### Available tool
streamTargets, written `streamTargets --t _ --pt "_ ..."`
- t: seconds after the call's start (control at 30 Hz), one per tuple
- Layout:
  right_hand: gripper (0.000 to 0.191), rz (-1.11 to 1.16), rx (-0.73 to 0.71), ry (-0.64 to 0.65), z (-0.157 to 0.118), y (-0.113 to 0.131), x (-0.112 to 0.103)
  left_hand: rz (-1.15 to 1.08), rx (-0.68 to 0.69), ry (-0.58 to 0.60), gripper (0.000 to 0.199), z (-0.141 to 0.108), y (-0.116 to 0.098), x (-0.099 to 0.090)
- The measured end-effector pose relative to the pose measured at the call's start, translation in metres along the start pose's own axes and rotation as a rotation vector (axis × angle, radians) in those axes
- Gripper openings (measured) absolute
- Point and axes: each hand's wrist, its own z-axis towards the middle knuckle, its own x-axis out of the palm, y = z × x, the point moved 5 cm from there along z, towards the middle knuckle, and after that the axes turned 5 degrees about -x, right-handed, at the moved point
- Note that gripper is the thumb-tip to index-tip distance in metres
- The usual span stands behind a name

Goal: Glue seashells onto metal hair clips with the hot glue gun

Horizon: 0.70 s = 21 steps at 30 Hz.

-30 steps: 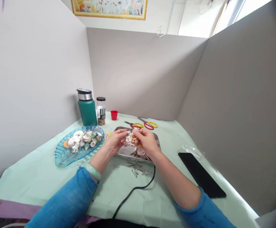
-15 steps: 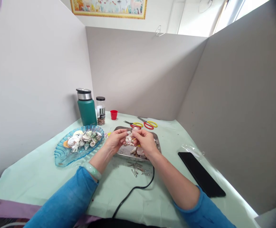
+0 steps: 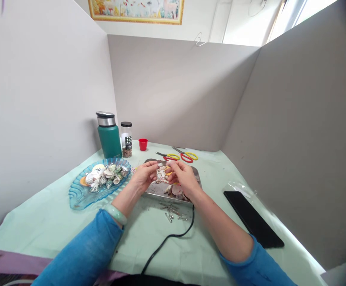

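Observation:
Over a metal tray [image 3: 161, 196] my two hands are raised close together. My left hand [image 3: 146, 174] pinches a small pale shell [image 3: 160, 164] between thumb and fingertips. Just to the right, my right hand [image 3: 182, 174] holds another small whitish shell [image 3: 169, 163] at its fingertips. The two pieces look slightly apart; whether anything thin joins them is too small to tell. Below the hands, the tray holds many small pale shells [image 3: 161, 174] and some larger ones [image 3: 177, 190] near its front right.
A blue glass dish [image 3: 82, 200] of shells lies left. Behind stand a green bottle [image 3: 110, 141], a jar [image 3: 126, 139] and a red cup [image 3: 143, 144]. Scissors [image 3: 187, 156] lie behind the tray, metal clips [image 3: 169, 212] and a black cable [image 3: 173, 235] in front, a black slab [image 3: 253, 218] right.
My right hand has moved slightly away from my left, and a gap now shows between their fingertips. The view has shifted very slightly.

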Motion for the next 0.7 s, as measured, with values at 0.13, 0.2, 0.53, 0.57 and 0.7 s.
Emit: streamTargets --t 0.13,0.2,0.53,0.57,0.7 --pt "0.030 -0.039 -0.042 0.057 -0.0004 0.0001 0.0019 -0.032 -0.033 0.013 0.029 -0.0009 0.0004 0.0007" --pt "0.029 -0.063 -0.074 0.083 -0.0008 -0.0011 0.0037 -0.037 -0.049 0.020 0.028 -0.0017 0.0012 0.0011" --pt "0.022 -0.111 -0.139 0.087 -0.0003 -0.0037 0.0036 0.066 -0.009 0.043 0.027 -0.0031 0.0001 0.0041" --pt "0.022 -0.122 -0.141 0.088 -0.0004 -0.0030 0.0035 0.081 0.000 0.045 0.026 -0.0030 -0.0002 0.0040" --pt "0.022 -0.157 -0.134 0.091 0.0003 -0.0022 0.0029 0.120 0.025 0.039 0.025 -0.0022 -0.0007 0.0026"
